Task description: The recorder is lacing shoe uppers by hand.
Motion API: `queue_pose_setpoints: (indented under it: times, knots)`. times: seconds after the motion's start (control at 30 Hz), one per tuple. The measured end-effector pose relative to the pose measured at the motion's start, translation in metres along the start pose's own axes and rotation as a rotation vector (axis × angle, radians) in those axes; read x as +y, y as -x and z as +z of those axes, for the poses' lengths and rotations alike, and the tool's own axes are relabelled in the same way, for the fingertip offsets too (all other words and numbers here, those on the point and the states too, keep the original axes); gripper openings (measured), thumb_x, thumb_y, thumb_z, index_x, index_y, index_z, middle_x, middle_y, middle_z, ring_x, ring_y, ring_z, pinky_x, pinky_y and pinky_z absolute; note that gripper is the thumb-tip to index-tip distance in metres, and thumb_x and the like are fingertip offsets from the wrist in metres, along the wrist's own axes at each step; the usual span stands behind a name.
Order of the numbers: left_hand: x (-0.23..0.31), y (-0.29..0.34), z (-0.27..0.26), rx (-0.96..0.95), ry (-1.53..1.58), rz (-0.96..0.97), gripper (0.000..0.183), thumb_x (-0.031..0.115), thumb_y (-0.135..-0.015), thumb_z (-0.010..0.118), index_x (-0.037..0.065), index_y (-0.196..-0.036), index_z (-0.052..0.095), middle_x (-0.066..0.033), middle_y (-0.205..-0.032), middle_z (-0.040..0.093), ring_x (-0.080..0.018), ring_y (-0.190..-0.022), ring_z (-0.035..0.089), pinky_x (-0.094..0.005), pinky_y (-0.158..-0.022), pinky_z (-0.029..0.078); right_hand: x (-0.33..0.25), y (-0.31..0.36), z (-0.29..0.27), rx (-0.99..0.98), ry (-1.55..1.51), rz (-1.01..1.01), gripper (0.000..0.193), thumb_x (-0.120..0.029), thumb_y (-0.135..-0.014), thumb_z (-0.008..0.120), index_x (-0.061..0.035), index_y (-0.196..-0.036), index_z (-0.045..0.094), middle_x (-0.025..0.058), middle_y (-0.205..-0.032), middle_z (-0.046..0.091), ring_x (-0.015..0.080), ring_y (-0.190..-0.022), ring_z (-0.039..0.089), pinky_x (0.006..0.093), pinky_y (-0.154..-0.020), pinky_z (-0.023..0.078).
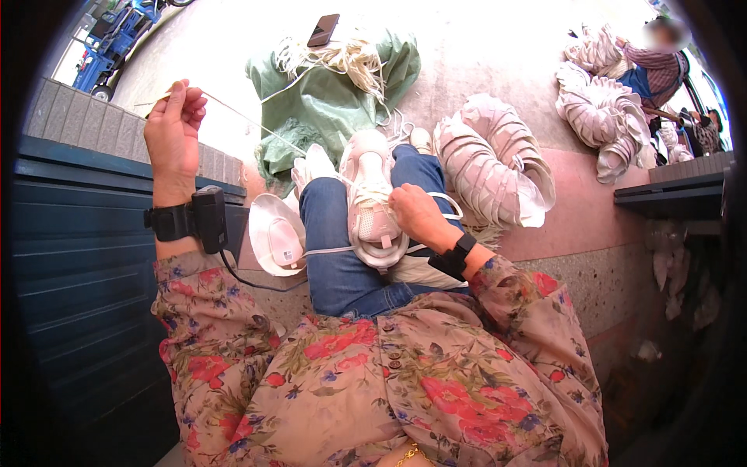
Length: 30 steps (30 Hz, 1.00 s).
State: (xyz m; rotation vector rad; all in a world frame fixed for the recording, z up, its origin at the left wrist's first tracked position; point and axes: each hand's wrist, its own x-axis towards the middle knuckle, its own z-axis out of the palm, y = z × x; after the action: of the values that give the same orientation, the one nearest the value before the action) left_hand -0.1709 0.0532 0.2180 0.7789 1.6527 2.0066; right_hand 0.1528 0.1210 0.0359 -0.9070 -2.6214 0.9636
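Observation:
A pale pink-white sneaker (pixel 372 167) lies across my lap between my knees, its heel end with a pull loop toward me. White laces run over its front opening. My right hand (pixel 422 214) grips the shoe's right edge beside the laces, fingers closed on it. Out to the left, my raised left hand (pixel 173 128) pinches a white shoelace (pixel 245 118) between thumb and fingers. That lace stretches taut down to the right toward the shoe. Another lace length (pixel 327 251) crosses my left thigh.
A green sack (pixel 319 101) in front bears a bundle of laces (pixel 358 66) and a phone (pixel 324 30). Stacked shoe uppers (pixel 490 167) curl at right. A white upper (pixel 274 237) lies left of my knee. Blue panels (pixel 85 288) flank my left; another person (pixel 654 70) sits far right.

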Motion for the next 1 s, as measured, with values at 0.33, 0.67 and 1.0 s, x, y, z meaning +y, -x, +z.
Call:
queue_pose_setpoints:
  times: [0.33,0.67,1.0]
  knots:
    - [-0.102,0.059,0.014,-0.447,-0.906,0.219,0.018,0.009,-0.076,0.059,0.002,-0.093,0.06,-0.0111,-0.092,0.061,-0.021,-0.085,0.057,-0.0297,-0.074,0.044,-0.001,-0.008,0.009,-0.045,-0.485,0.229,0.015,-0.013,-0.077,0.055,-0.0011,-0.081,0.064,0.0181,-0.076,0.06,0.0318,-0.072,0.059,0.0354,-0.066,0.046]
    - [-0.142,0.156,0.061,-0.709,-0.871,0.342,0.015,0.004,-0.07,0.055,0.003,-0.084,0.06,-0.0117,-0.082,0.058,-0.0298,-0.081,0.05,-0.0367,-0.074,0.04,0.005,-0.018,0.023,-0.08,-0.746,0.279,0.023,-0.005,-0.072,0.059,0.0027,-0.093,0.056,0.008,-0.071,0.059,0.0154,-0.064,0.057,0.0269,-0.06,0.046]
    - [-0.159,0.161,0.073,-0.724,-0.705,-0.052,0.027,0.006,-0.074,0.06,-0.001,-0.1,0.055,-0.0102,-0.075,0.058,-0.0191,-0.068,0.055,-0.0294,-0.062,0.044,0.007,-0.016,0.008,-0.278,-1.196,0.474,0.028,-0.004,-0.077,0.057,0.0,-0.105,0.051,0.0005,-0.076,0.057,0.0036,-0.065,0.051,0.0165,-0.054,0.04]
